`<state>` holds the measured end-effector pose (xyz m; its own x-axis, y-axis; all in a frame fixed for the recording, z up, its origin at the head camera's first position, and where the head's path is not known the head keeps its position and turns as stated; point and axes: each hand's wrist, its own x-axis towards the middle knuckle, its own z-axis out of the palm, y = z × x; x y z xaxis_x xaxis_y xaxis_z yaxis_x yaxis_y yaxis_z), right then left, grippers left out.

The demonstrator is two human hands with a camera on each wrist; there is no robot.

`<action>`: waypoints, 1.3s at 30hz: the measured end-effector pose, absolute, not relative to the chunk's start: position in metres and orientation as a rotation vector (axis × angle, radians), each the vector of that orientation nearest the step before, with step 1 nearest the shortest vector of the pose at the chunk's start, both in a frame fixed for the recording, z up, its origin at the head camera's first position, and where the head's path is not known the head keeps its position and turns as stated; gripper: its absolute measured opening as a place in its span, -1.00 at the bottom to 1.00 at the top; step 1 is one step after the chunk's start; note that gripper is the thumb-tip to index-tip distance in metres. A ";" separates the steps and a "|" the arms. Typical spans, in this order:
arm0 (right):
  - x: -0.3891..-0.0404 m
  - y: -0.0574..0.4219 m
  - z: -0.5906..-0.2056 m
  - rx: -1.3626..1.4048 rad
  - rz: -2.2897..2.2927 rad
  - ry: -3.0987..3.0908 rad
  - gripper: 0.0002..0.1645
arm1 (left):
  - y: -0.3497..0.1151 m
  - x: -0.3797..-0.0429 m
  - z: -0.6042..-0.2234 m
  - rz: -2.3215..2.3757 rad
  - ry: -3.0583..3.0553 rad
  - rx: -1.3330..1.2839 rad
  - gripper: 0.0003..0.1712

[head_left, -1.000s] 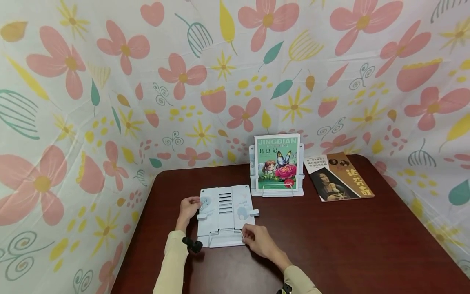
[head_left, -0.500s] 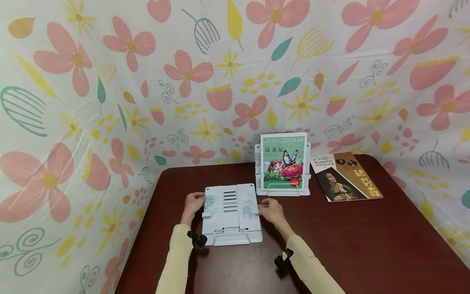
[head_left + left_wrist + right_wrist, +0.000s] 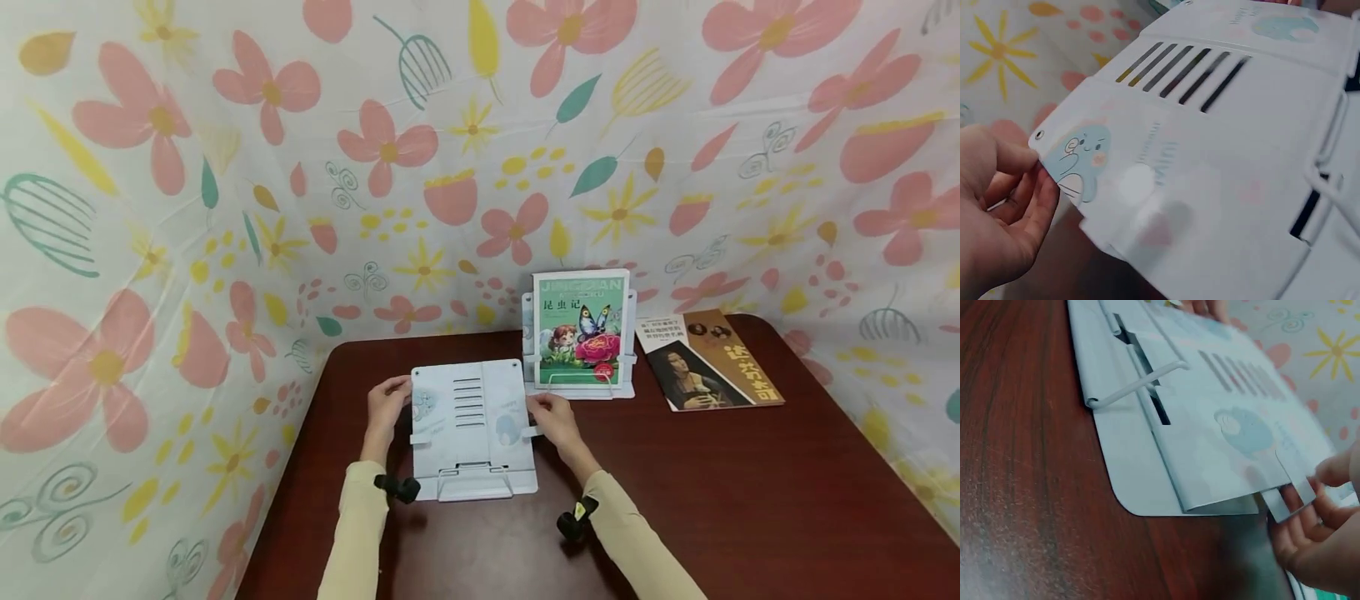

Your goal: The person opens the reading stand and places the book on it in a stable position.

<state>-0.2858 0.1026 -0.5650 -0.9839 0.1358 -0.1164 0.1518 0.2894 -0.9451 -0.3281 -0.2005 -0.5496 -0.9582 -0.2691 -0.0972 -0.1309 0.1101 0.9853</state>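
Observation:
A white metal book stand (image 3: pixel 438 457) with pale blue cartoon prints and a row of slots lies in front of the person. Its back panel tilts up from the flat base, and the right wrist view shows a gap under the panel's edge (image 3: pixel 1210 501). The left hand (image 3: pixel 385 408) pinches the panel's left edge near the upper corner, thumb on top in the left wrist view. On the opposite edge, the right hand (image 3: pixel 557 423) grips the panel beside a side clip (image 3: pixel 1289 501). A wire page holder (image 3: pixel 474 473) stands at the stand's front.
Behind, a second white stand (image 3: pixel 528 333) holds a green children's book (image 3: pixel 577 329) upright. To its right lies a brown and white book (image 3: pixel 708 358) on the dark wooden table (image 3: pixel 675 492). A flowered cloth (image 3: pixel 457 242) hangs along the back and left.
The right hand has moved from the wire page holder at the front up to the panel's right edge. The panel, flat before, is now tilted up, with both hands on its sides.

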 end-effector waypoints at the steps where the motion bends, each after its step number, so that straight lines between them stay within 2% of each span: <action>1: -0.286 0.102 -0.563 0.258 -1.883 2.493 -0.60 | -0.203 -0.325 -0.545 -1.993 -2.232 0.401 -0.67; 15: -0.276 0.115 -0.509 0.036 -2.122 2.432 -0.74 | -0.211 -0.278 -0.500 -2.047 -2.213 0.155 -0.68; 21: -0.267 0.118 -0.491 -0.062 -2.189 2.418 -0.74 | -0.213 -0.262 -0.490 -1.995 -2.220 0.083 -0.68; 26: -0.253 0.123 -0.484 -0.198 -2.131 2.474 -0.72 | -0.217 -0.247 -0.489 -2.018 -2.201 0.035 -0.71; 39: -0.220 0.135 -0.483 -0.462 -2.016 2.434 -0.82 | -0.231 -0.212 -0.498 -2.095 -2.115 -0.278 -0.73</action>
<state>-0.2203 0.1352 -0.4832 -0.9568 -0.1872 0.2223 -0.2533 0.1623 -0.9537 -0.2120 -0.2312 -0.4978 -0.9713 0.0248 0.2366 0.2368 0.0066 0.9715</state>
